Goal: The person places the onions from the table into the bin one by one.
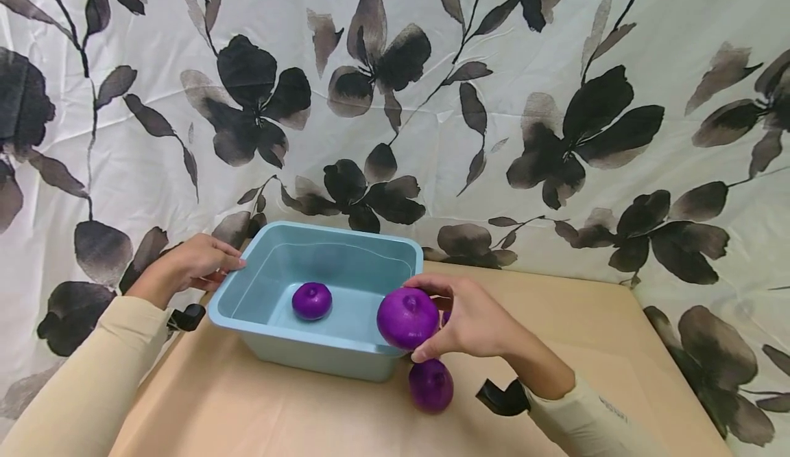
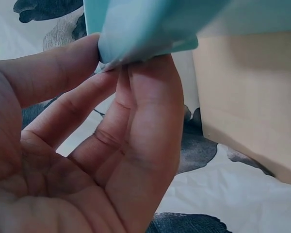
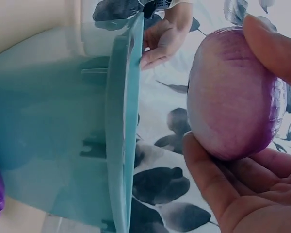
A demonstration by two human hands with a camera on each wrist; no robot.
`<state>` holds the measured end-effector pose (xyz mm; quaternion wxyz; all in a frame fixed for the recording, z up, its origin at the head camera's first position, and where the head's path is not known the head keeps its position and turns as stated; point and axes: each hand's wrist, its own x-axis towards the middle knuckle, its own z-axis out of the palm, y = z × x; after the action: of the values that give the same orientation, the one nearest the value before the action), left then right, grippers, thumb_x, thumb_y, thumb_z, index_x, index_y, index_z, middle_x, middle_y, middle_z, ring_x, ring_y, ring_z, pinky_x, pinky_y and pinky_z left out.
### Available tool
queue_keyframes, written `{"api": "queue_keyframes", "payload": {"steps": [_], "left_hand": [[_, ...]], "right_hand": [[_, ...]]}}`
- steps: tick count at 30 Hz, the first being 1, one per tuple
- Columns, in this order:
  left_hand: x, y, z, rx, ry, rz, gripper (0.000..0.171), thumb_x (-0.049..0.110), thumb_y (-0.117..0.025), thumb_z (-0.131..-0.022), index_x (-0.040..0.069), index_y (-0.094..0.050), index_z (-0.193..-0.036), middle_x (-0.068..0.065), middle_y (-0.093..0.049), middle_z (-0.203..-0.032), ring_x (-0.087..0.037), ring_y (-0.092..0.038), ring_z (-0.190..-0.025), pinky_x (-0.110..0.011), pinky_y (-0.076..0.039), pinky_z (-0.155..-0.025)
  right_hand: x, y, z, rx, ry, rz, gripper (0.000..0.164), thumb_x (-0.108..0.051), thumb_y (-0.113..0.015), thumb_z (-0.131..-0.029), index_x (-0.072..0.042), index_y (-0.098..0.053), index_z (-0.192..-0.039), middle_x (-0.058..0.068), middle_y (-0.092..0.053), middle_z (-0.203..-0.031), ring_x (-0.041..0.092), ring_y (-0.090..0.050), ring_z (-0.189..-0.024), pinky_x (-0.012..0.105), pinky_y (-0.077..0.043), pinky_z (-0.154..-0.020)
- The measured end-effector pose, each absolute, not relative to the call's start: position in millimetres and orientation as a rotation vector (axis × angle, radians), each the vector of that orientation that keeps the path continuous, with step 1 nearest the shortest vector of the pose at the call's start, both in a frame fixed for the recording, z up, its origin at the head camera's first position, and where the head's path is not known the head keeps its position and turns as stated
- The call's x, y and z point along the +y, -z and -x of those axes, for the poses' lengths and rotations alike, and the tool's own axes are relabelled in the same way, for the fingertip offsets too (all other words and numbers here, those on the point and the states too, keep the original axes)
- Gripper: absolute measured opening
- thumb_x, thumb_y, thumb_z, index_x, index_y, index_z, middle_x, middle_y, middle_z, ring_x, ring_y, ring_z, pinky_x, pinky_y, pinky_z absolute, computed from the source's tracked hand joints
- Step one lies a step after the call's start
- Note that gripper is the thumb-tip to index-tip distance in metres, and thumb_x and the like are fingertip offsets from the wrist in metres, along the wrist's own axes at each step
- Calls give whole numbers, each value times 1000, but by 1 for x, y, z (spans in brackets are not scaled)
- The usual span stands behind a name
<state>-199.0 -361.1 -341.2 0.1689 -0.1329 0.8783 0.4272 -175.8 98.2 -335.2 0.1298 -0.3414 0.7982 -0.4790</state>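
A light blue plastic basin (image 1: 315, 368) sits on the table at the left. My left hand (image 1: 200, 261) pinches its left rim between thumb and fingers; the left wrist view shows the fingertips under the rim (image 2: 184, 46). In my right hand (image 1: 472, 316) is a purple onion (image 1: 407, 318), gripped between thumb and fingers, overlapping the basin's right front corner in the head view. The right wrist view has this onion (image 3: 233, 97) outside and beyond the basin's rim. Another purple onion (image 1: 311, 301) rests on the basin floor.
A purple onion (image 1: 431, 386) lies on the table just below the right hand. A sliver of another purple onion (image 1: 446, 317) shows behind that hand. Tan paper covers the table (image 1: 568, 326). A white cloth with dark flowers (image 1: 469, 189) hangs close behind the basin.
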Motion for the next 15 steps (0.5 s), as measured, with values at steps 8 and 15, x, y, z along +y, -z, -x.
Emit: {"api": "queue_keyframes", "payload": {"steps": [8,15], "left_hand": [[-365,341,200,2496,-1240,383,51,19,-67,-101,-9,-56,-142,-1,-67,-84,-11,-65,-70,-30,-61,-66],[-363,343,200,2482,-1275,385,47,18,-69,-100,-8,-59,-139,0,-66,-80,-10,-64,-65,-30,-61,-64]], "right_hand": [[61,329,195,2323,1300,1031,83,-16,-103,-57,-19,-66,-132,-6,-70,-124,15,-70,-115,31,-56,-104],[40,328,206,2318,1288,1090,80,-16,-102,-60,-17,-67,-133,-7,-73,-120,9,-71,-107,32,-59,-97]]}}
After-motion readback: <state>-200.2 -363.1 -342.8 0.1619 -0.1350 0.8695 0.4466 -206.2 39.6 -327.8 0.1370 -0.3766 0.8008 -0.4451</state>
